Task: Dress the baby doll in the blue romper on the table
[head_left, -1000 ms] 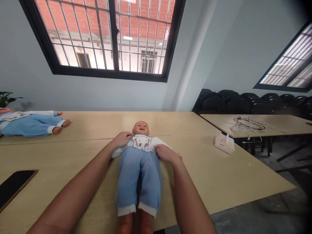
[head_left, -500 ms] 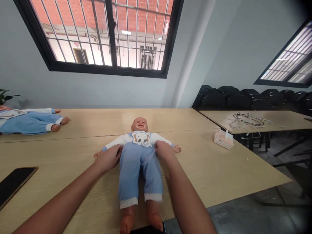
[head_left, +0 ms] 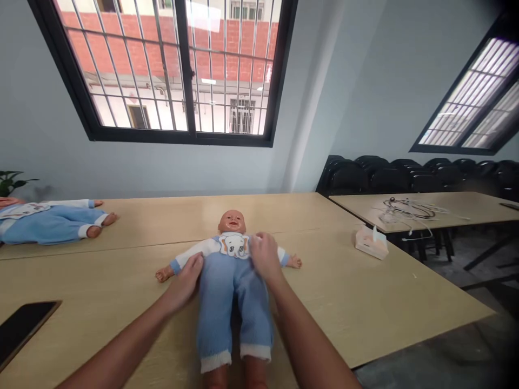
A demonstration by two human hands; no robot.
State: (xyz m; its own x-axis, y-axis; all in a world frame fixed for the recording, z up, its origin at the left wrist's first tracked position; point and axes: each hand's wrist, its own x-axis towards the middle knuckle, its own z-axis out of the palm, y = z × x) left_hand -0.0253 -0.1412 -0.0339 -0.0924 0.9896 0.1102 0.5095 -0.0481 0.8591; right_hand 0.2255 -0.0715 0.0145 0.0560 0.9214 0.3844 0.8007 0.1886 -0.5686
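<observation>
1. A long, pale wood-toned table (head_left: 344,286) fills the lower frame, a seam running across it.
2. A black-framed, barred window (head_left: 188,138) takes up the upper left and centre; stacked black chairs (head_left: 389,175) line the middle right, behind a second pale table (head_left: 482,201).
3. A bald plastic baby doll in a white-sleeved top and fuzzy blue trousers (head_left: 217,292) lies face up at lower centre, head towards the window, arms spread out, feet cut off by the bottom edge.
4. A similarly dressed doll (head_left: 52,222) lies at the left edge, well apart from the first, its head partly out of frame.
5. The left hand (head_left: 187,278), fingers close together and slightly curled, is against the central doll's side, below the sleeve at picture left; whether it grips cloth cannot be told.
6. The right hand (head_left: 264,255), blurred, has bent fingers at the edge of the doll's chest, hiding part of the shoulder and sleeve; whether it pinches fabric cannot be told.
7. A black, flat phone (head_left: 26,327) lies lower left, beyond the left forearm.
8. A pale pink tissue box (head_left: 371,244) sits right of centre, clear of both hands.
9. Thin black and white cables (head_left: 409,209) lie tangled at middle right.
</observation>
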